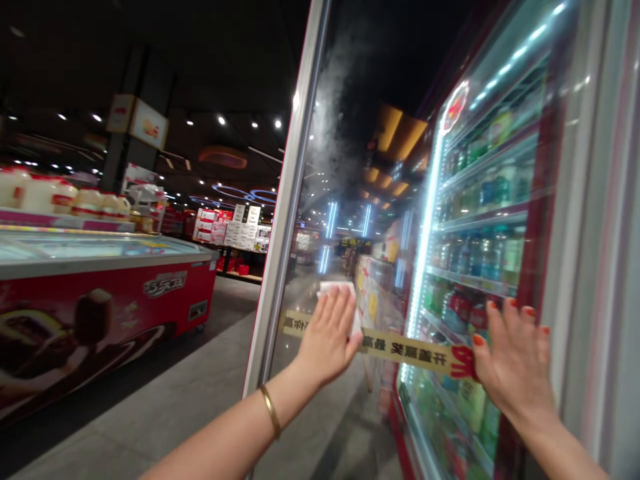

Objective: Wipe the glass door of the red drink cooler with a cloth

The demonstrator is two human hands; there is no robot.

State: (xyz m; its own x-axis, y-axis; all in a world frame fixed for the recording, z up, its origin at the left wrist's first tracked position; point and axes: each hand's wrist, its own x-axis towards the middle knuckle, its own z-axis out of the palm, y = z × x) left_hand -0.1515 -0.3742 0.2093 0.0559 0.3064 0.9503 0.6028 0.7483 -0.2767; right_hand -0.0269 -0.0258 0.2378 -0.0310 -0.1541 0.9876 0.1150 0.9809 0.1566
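Observation:
A tall glass door (345,180) in a pale metal frame stands in front of me, with a whitish haze on its upper left part. My left hand (333,333), a gold bangle on its wrist, presses a folded white cloth or paper wipe (356,320) to the glass; the palm hides most of the wipe. Below and beside it runs a yellow strip (405,348) with mirrored dark characters. Further right, my right hand (515,363) lies against the door with fingers spread, holding nothing, near the strip's red end.
Lit shelves of bottled drinks (483,250) show in or through the glass; I cannot tell which. At left stands a red chest freezer (115,300), with white jugs (40,193) behind it. Stacked boxes (240,230) and a dark pillar (131,120) stand farther back.

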